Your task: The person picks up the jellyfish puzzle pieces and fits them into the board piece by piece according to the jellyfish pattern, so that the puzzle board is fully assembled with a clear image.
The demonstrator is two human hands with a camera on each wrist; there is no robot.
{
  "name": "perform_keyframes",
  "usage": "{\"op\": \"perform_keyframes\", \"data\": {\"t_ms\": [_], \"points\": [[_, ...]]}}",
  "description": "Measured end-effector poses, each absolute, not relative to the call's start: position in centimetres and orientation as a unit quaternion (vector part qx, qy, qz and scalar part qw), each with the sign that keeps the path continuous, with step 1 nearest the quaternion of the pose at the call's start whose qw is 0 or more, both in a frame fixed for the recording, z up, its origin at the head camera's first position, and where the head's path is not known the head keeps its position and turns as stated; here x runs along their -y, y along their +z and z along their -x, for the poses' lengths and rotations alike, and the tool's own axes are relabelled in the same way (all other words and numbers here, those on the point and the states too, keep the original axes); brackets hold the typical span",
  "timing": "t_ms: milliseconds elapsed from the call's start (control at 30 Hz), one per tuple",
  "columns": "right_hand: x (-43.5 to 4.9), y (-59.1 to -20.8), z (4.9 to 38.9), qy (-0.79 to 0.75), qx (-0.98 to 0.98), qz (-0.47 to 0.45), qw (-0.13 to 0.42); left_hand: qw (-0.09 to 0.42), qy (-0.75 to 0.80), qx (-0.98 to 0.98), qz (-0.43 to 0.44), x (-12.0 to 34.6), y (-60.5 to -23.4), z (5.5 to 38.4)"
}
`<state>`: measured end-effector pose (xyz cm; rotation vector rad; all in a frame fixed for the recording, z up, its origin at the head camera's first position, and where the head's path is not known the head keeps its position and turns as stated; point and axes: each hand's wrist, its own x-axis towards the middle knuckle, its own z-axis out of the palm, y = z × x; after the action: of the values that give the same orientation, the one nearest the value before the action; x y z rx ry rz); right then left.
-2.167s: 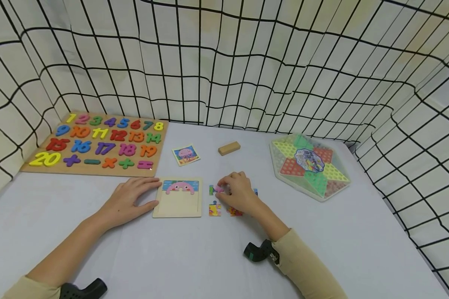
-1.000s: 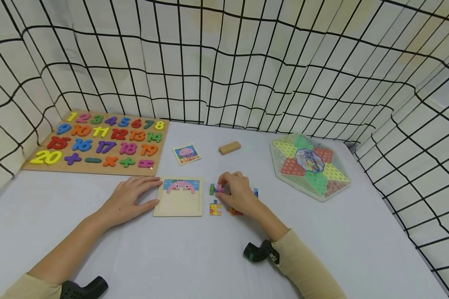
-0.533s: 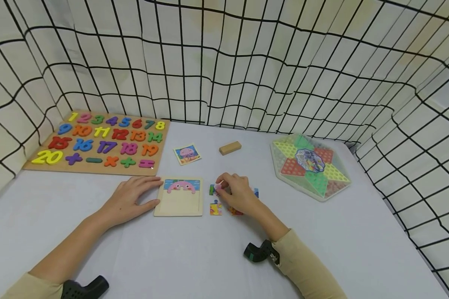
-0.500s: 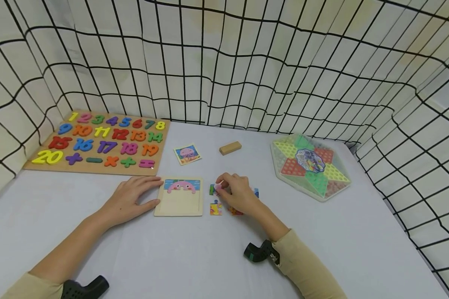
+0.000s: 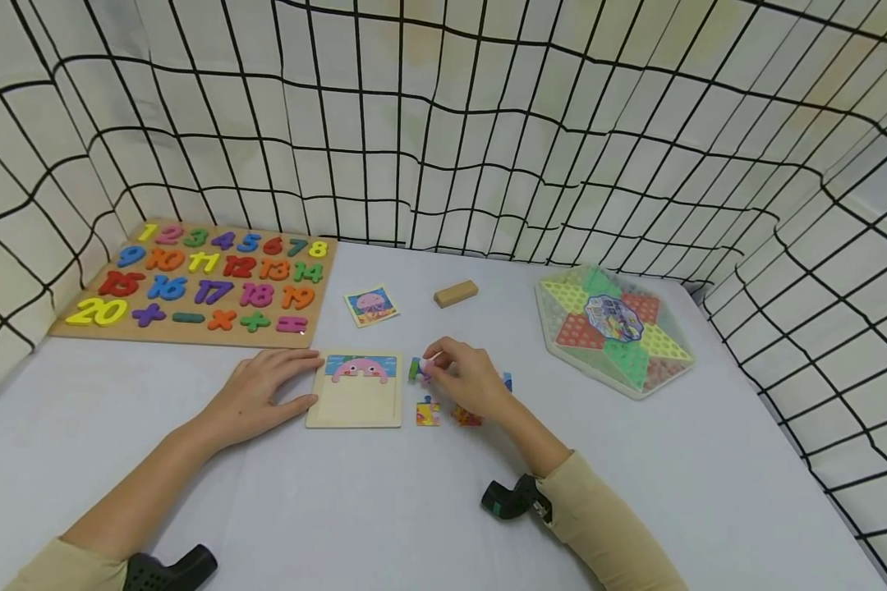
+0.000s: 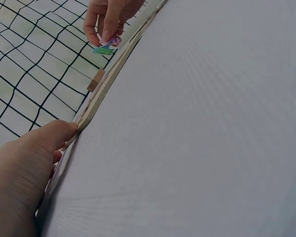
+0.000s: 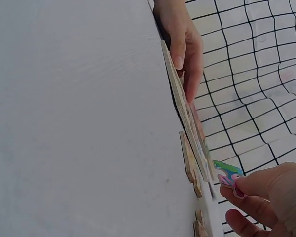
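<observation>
The right hand (image 5: 469, 379) of a person holds a green, blue and pink puzzle piece (image 7: 227, 168) above the middle of a white-covered desk (image 5: 281, 509), in a moment I follow from afar through three cameras. Half a second earlier my head view had that piece beside the puzzle tray (image 5: 355, 406), square above its yellow neighbor; now it sits slightly nearer the tray and tilted, pinched between thumb and fingers, and both wrist views show it raised off the desk. The left hand (image 5: 255, 396), its thumb and fingers set wide apart, rests against the tray's left edge, as it did in the earlier frames. A strip of blue sky and a pink face with two eyes fills the tray's upper part; bare wood shows below.

Between the tray and the desk's right edge I count a yellow piece (image 5: 427, 414), an orange-red piece (image 5: 466, 417) and a blue piece (image 5: 507, 382), the last two partly hidden by the right hand. A number board (image 5: 192, 336) occupies the desk's far left corner and a hexagonal game box (image 5: 613, 320) lies toward the far right corner. Between them, near the far edge, lie a picture card (image 5: 372, 307) and a wooden block (image 5: 456, 294).
</observation>
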<state>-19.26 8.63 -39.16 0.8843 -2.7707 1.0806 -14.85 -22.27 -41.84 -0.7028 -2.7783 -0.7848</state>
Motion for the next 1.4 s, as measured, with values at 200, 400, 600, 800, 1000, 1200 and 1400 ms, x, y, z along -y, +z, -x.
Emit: {"op": "perform_keyframes", "data": {"t_ms": [200,400,600,800,1000,1200,1400], "points": [[-8.0,-38.9,19.3,0.359,0.886,-0.295,0.010,0.081,-0.265,0.932,0.233,22.3,-41.9,14.8],[-7.1,-38.7,19.2,0.364,0.879,-0.309,-0.008,0.086,-0.263,0.932,0.234,22.4,-42.0,14.9],[-6.1,-38.7,19.3,0.366,0.874,-0.319,-0.017,0.085,-0.263,0.932,0.235,22.3,-42.0,15.0],[-4.9,-38.7,19.5,0.372,0.867,-0.331,-0.020,0.081,-0.263,0.934,0.229,22.3,-41.9,15.0],[-3.7,-38.7,19.6,0.381,0.864,-0.328,-0.035,0.074,-0.260,0.937,0.222,22.3,-41.9,14.9],[-2.5,-38.7,19.7,0.377,0.861,-0.341,-0.032,0.075,-0.262,0.936,0.222,22.3,-42.0,15.0],[-1.5,-39.0,19.7,0.385,0.858,-0.338,-0.041,0.074,-0.264,0.935,0.226,22.4,-42.0,15.1]]}}
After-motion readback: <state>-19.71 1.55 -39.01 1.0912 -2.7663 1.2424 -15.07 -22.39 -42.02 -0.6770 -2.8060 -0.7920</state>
